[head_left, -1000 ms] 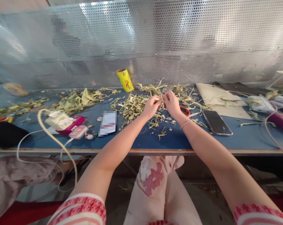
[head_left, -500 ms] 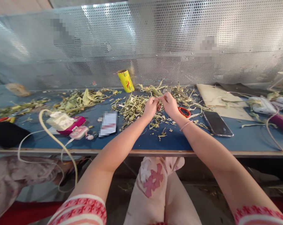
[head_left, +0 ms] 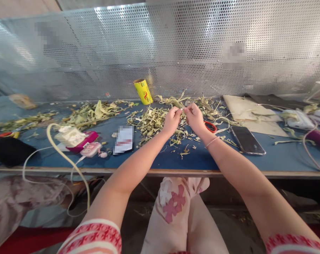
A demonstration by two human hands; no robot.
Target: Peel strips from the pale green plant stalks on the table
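My left hand (head_left: 172, 120) and my right hand (head_left: 194, 117) meet above a heap of dried, pale green plant scraps (head_left: 152, 121). Both are closed, thumbs and fingertips pinched close to each other. A tiny pale bit shows at the fingertips, too small to name. Longer dried leaves (head_left: 176, 101) lie just beyond the fingers. Partly hidden by my right hand, a red-handled tool, likely scissors (head_left: 211, 126), rests by the wrist.
On the blue tabletop (head_left: 176, 162) a phone (head_left: 248, 140) lies right, a dark-edged pouch or phone (head_left: 124, 139) left. A yellow roll (head_left: 143, 91) leans by the perforated metal screen (head_left: 165, 46). Chargers with cables (head_left: 75, 137) sit left, another leaf pile (head_left: 93, 113) behind; cardboard (head_left: 244, 109) lies right.
My hands have drawn slightly apart at the fingertips, with the right shifting a little to the right. The view has moved slightly. The things on the table stay in place.
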